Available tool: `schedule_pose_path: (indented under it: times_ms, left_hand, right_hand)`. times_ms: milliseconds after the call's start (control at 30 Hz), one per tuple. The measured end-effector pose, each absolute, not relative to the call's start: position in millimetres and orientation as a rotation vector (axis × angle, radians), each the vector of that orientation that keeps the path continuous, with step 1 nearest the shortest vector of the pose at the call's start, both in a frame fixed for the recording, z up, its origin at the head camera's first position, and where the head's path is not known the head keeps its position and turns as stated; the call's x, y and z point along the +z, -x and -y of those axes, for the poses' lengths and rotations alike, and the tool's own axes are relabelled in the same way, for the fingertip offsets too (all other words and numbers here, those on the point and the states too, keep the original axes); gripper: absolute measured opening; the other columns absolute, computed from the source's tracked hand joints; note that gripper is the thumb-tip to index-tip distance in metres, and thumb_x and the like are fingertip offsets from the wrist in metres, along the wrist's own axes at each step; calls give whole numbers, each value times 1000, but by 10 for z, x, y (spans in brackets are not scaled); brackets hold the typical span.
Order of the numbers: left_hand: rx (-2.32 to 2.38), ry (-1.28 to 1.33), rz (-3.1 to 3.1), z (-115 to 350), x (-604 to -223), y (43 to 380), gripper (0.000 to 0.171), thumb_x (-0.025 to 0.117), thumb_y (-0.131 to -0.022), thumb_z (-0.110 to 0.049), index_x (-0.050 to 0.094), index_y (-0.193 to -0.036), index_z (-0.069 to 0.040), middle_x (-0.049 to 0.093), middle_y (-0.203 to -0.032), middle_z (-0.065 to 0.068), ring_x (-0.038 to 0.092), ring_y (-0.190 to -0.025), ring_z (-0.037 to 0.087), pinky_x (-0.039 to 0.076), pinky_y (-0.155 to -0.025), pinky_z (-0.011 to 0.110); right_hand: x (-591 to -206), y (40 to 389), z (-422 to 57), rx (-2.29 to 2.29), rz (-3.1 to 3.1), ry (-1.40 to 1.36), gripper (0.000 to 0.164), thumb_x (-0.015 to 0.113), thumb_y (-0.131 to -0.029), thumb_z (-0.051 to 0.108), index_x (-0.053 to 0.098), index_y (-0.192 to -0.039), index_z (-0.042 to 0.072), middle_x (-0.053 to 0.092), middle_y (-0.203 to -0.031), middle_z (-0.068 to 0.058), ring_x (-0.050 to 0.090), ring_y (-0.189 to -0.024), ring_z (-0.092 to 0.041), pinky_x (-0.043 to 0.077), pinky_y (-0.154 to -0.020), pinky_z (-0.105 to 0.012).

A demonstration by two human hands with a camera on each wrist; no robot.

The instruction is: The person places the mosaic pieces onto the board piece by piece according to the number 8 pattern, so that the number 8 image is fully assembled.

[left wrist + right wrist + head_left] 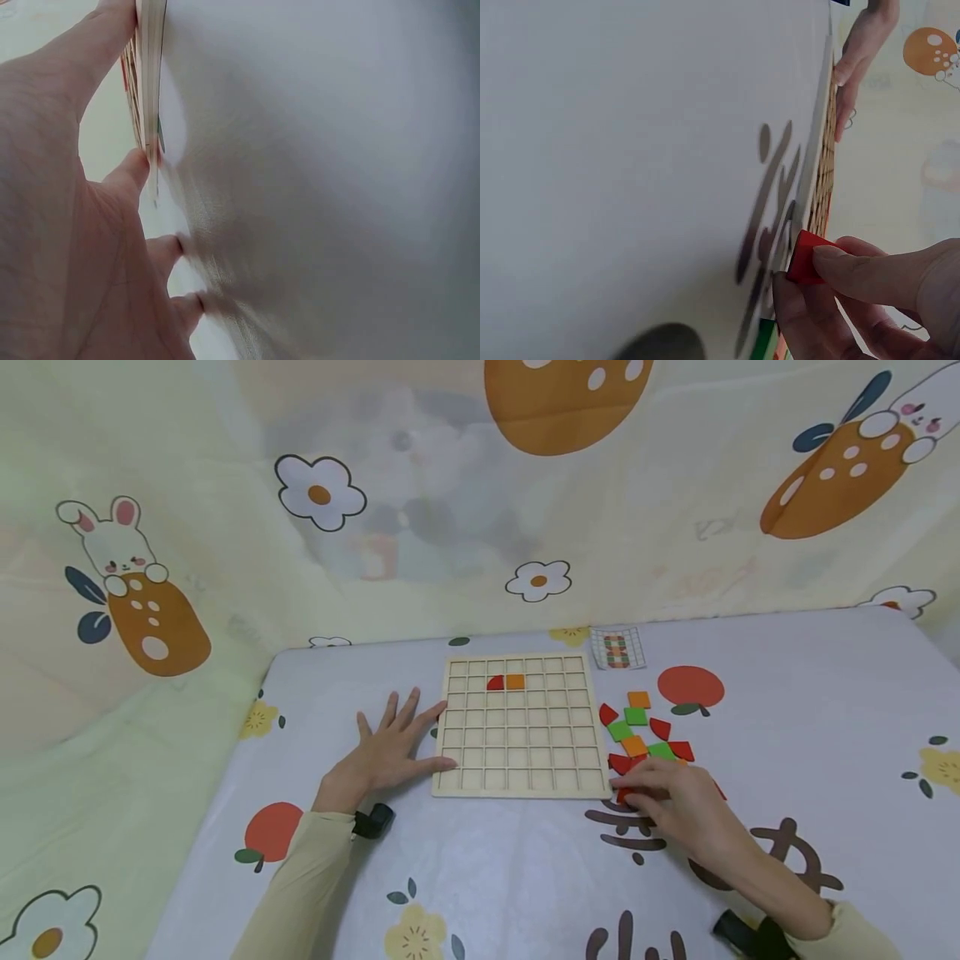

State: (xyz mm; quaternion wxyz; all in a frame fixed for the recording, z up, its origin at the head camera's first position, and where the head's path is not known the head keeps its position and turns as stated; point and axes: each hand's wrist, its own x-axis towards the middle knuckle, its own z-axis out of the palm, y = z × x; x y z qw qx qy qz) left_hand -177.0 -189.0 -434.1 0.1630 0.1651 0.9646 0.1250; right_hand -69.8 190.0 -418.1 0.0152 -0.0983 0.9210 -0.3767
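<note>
A square wooden grid board [525,727] lies on the cloth-covered table. In its second row sit a red quarter-round tile [496,682] and an orange square tile [515,682], side by side. My left hand [386,752] is spread at the board's left edge, with thumb and index finger touching the frame. At the lower right corner of the board, my right hand [686,797] pinches a red tile [804,257] between thumb and fingers. Just beyond that hand lie loose red, green [635,717] and orange tiles, some of them hidden under it.
A small pattern card [618,648] with a coloured grid design lies behind the board's upper right corner. The table [525,877] has a white cloth with printed fruit, flowers and dark lettering. A patterned curtain [435,527] hangs behind the table's far edge.
</note>
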Motion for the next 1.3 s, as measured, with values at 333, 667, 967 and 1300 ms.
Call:
schedule_pose_path:
  times_ms: [333,667,967,1300]
  left_hand:
    - [354,-463,-2752,1895,-4350,1768,96,59,-90,-75,21,-168,-34,-2,-176,12,-11,-159,43,-9,-112,83]
    - [364,-463,-2758,1906,-4351,1737,94,61,-91,-73,23,-168,-34,0,-176,13,-9,-159,44,-8,-112,83]
    - [349,-466,-2769,1902,-4360,1761,94,60,-91,-74,22,-168,-35,-1,-176,11,-10,-159,43,-8,-112,82]
    - [317,-449,-2771,1876,-4354,1763,95,59,-90,-75,22,-168,-35,0,-176,12,-9,-159,43,-6,-112,83]
  right_hand:
    - [-4001,918,-1810,-1158,-2921,563,36,88,-78,-6,80,-112,2,77,-99,-5,67,-82,-18,56,-65,-21]
    - [-3832,1327,-1626,-1149,-2876,753,25,86,-79,-9,81,-102,0,76,-93,-4,69,-80,-17,60,-70,-28]
    - [-3935,1935,-1495,-1224,-2843,629,20,77,-89,-9,78,-110,-7,75,-100,-16,69,-88,-30,62,-83,-47]
    - [-4062,2360,-1325,-1223,-2798,559,20,71,-95,-7,77,-113,-6,77,-106,-20,72,-94,-35,60,-77,-41]
